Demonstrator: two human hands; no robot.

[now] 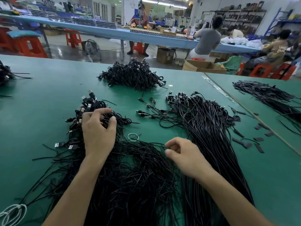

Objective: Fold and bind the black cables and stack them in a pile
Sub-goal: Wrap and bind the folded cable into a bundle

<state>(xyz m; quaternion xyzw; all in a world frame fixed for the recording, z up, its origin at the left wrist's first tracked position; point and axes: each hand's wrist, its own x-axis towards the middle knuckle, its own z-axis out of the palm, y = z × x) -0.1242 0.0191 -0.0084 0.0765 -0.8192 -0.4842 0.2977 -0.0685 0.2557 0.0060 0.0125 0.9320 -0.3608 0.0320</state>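
Black cables [203, 128] in four heaps, left hand [97, 131] tight around some, right hand [184, 154] tight on one tie [168, 147].

The one camera rides on my head, facing forward and tilted down over the green table [40, 98]. It sits close. My forearms come in from 6 o'clock, my left hand [97, 129] lies toward 8 o'clock of the middle, my right hand [184, 154] lies toward 5 o'clock, and black cables [133, 185] fill the bottom. The lens is wide, so the table's far edge bows. Toward 12 o'clock it sees past that edge to a long blue bench [114, 32] well beyond.
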